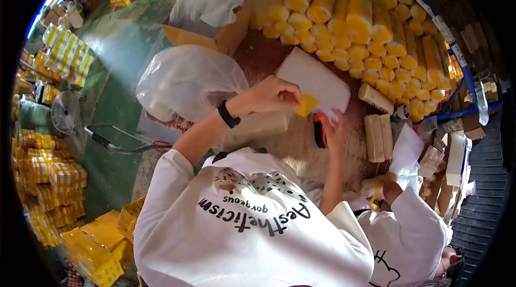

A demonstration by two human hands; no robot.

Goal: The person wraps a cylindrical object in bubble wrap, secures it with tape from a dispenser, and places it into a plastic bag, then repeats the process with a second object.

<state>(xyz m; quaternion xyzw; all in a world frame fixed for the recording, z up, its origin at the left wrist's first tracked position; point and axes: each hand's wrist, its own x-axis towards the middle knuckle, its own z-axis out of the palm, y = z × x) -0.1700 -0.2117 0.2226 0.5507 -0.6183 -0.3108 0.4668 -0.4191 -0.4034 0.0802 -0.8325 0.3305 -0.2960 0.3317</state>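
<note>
My left hand (277, 94), with a black band on its wrist, is closed in a pinch on one edge of a strip of yellow tape (307, 105). To its right, my right hand (336, 130) is closed around an orange and dark blue tape dispenser (321, 131); some of its fingers blur against pale plastic. Just beyond both hands, a white foam-wrapped package (317, 78) lies on the worktable (306, 152). A long pale wrapped bundle (255, 128) rests below my left forearm.
Yellow-ended white rolls (360, 15) are stacked at the back. A clear plastic bag (188, 80) and a cardboard box (231, 31) stand left. Wrapped blocks (378, 137) lie right, near a co-worker in a white shirt (411, 228). Yellow-taped parcels (102, 244) and a fan (65, 112) are farther left.
</note>
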